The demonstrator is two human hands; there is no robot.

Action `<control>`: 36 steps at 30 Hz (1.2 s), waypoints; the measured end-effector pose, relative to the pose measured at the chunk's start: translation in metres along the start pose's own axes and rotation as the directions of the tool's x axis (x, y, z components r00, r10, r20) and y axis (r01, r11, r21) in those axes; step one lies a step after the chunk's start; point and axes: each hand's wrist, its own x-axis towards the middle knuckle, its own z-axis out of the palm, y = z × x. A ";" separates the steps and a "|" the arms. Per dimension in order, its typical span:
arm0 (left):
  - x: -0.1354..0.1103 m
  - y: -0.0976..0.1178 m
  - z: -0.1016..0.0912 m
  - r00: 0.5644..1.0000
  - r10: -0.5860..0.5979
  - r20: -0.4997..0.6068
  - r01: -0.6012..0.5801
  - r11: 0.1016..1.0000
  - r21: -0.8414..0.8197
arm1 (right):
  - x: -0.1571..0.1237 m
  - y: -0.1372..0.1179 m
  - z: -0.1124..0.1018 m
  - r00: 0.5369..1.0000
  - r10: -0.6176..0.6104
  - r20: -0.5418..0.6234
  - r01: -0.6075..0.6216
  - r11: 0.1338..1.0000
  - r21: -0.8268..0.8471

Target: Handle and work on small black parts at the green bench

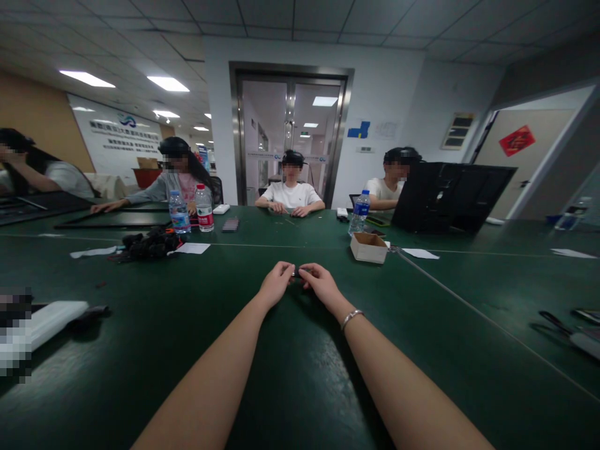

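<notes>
Both of my hands meet over the green table (300,362), a little beyond its middle. My left hand (276,282) pinches one end of a small dark object (297,273) that has a light, shiny bit on its left side. From the other side, my right hand (321,284) has thumb and fingers closed on the same piece. Its kind is too small to make out, and the fingertips cover much of it. A silver bracelet (352,319) circles my right wrist.
An open cardboard box (369,248) stands ahead to the right, near a blue-labelled bottle (360,212). Ahead left are a tangled black pile (152,244) and a red-capped bottle (205,209). Several people sit around the table; a large black panel (450,197) stands at right.
</notes>
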 end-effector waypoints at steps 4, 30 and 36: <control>0.001 -0.002 0.000 0.997 0.073 -0.016 -0.073 0.997 0.031 | 0.000 0.000 -0.001 1.000 0.006 0.003 -0.006 1.000 -0.003; 0.000 0.001 -0.001 0.998 0.025 -0.051 -0.022 0.999 0.043 | 0.003 0.002 -0.002 1.000 -0.002 0.014 0.002 1.000 -0.020; 0.002 -0.004 0.001 0.999 0.040 -0.003 -0.040 0.999 0.023 | 0.001 -0.001 -0.001 1.000 0.015 0.010 -0.015 1.000 -0.012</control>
